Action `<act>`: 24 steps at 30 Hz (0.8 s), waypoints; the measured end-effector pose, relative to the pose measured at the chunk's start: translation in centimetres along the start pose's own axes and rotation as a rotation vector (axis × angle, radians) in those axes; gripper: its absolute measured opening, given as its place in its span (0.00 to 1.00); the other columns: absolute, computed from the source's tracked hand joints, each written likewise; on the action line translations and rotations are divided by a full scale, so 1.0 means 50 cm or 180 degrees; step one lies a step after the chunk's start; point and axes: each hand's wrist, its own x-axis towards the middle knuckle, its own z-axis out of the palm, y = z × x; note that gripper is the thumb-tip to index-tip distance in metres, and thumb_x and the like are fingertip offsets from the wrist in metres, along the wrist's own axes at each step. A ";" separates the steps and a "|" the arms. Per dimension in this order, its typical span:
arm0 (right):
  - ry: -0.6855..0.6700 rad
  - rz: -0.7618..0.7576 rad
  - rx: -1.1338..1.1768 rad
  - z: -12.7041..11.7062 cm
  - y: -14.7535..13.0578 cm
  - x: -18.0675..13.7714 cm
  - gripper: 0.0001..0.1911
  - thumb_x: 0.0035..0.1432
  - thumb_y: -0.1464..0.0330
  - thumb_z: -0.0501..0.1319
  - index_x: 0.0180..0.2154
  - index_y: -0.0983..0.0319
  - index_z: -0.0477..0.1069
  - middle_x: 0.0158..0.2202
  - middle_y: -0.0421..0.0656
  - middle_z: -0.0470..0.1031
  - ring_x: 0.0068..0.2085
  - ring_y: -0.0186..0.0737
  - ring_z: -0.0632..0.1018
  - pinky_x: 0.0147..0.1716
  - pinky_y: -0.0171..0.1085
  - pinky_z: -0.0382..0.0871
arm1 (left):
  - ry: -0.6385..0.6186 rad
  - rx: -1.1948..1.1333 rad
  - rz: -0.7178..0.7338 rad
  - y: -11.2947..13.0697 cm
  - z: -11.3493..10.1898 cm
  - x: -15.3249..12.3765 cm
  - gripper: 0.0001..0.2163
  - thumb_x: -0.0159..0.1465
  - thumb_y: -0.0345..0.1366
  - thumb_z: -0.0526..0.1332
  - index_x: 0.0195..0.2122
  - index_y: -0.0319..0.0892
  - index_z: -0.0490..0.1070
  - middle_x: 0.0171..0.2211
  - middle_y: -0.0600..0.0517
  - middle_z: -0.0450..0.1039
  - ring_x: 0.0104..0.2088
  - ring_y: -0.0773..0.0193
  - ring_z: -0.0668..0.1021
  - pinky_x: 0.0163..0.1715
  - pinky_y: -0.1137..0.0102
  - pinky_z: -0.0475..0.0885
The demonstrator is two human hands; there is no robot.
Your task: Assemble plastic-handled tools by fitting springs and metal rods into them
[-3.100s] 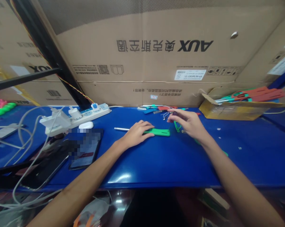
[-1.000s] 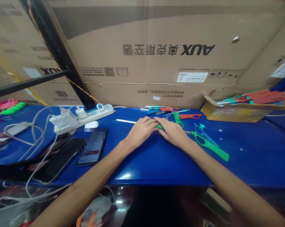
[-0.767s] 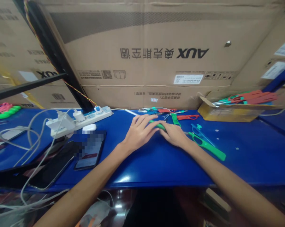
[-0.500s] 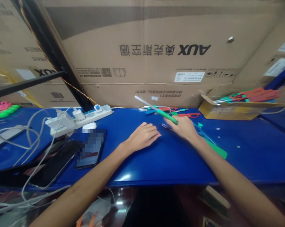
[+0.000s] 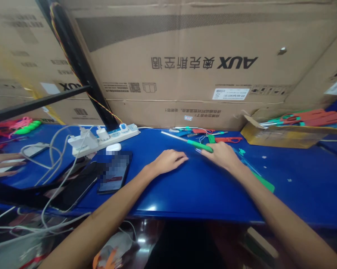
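My right hand (image 5: 222, 155) is closed on the handle of a green stick lighter (image 5: 199, 145). Its thin metal tube points up and left, above the tabletop. My left hand (image 5: 171, 161) rests near the blue table's middle with its fingers curled together; nothing shows in it. Just behind my right hand lie several similar lighters, one of them a red lighter (image 5: 228, 139). A flat green piece (image 5: 265, 182) with blue strips lies to the right, partly behind my right forearm.
A cardboard box (image 5: 280, 136) with red and teal lighters stands at the back right. At the left are a power strip (image 5: 118, 137), a white case (image 5: 114, 147), a phone (image 5: 115, 175) and loose cables. Another person's hand (image 5: 6, 163) is at the far left. Large cartons (image 5: 185, 33) wall the back.
The view has shifted left. My left hand has lowered slightly, its fingers stretched more to the right. The green lighter's tube lies flatter and lower. A co-worker's hand shows more at the left.
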 end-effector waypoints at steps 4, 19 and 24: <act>0.0132 0.0112 0.0136 -0.002 -0.013 -0.002 0.23 0.68 0.50 0.53 0.34 0.58 0.78 0.31 0.46 0.80 0.34 0.46 0.79 0.29 0.38 0.56 | 0.0016 -0.0084 -0.0060 -0.002 0.001 0.000 0.14 0.76 0.43 0.54 0.47 0.46 0.79 0.43 0.52 0.83 0.40 0.59 0.83 0.38 0.70 0.71; 0.0526 0.0205 0.0607 0.002 0.014 0.009 0.27 0.67 0.47 0.52 0.41 0.60 0.78 0.36 0.49 0.82 0.36 0.49 0.80 0.33 0.39 0.61 | 0.0031 -0.0214 -0.0094 -0.006 0.003 0.001 0.14 0.75 0.44 0.54 0.47 0.47 0.79 0.44 0.53 0.83 0.41 0.60 0.83 0.39 0.71 0.71; 0.1364 0.1003 0.2441 -0.083 0.108 0.032 0.44 0.71 0.45 0.33 0.44 0.70 0.77 0.28 0.55 0.77 0.22 0.39 0.70 0.27 0.42 0.61 | -0.0012 -0.0314 -0.0231 -0.002 -0.002 0.000 0.13 0.75 0.43 0.55 0.47 0.47 0.79 0.45 0.54 0.83 0.42 0.60 0.83 0.40 0.71 0.71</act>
